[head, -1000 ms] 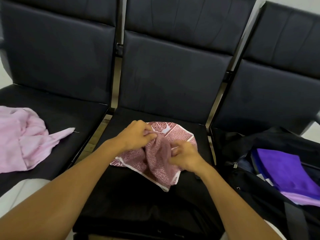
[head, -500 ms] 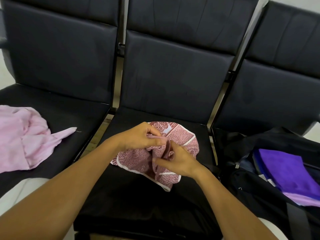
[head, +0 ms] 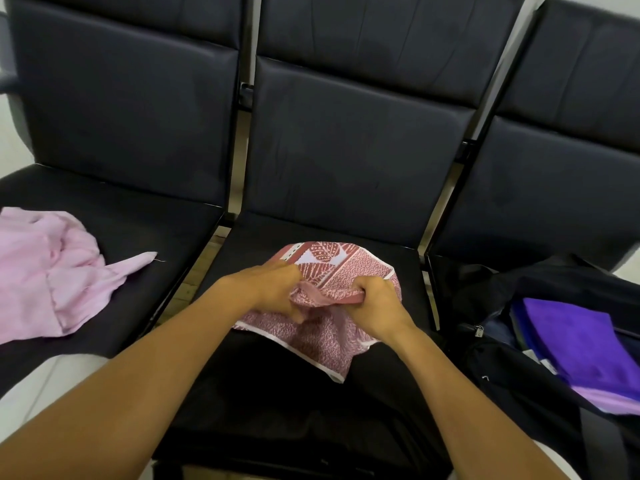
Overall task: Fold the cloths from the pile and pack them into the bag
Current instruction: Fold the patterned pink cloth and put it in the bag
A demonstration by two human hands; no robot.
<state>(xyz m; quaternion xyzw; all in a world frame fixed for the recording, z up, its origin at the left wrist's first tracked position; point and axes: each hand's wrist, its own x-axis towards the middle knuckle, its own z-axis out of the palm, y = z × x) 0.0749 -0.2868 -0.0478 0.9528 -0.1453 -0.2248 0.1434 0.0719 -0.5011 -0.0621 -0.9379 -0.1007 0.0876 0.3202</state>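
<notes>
Both my left hand (head: pixel 277 292) and right hand (head: pixel 375 301) pinch the crumpled red-and-white patterned cloth (head: pixel 322 327) mid-seat, finding an edge to fold; black bag (head: pixel 519 382) waits right.

A single head-worn camera looks forward and steeply down from above the person's forearms, close over the middle seat (head: pixel 311 393) of a row of dark chairs. Its wide angle also takes in the neighbouring seats and backrests (head: pixel 346 150).
</notes>
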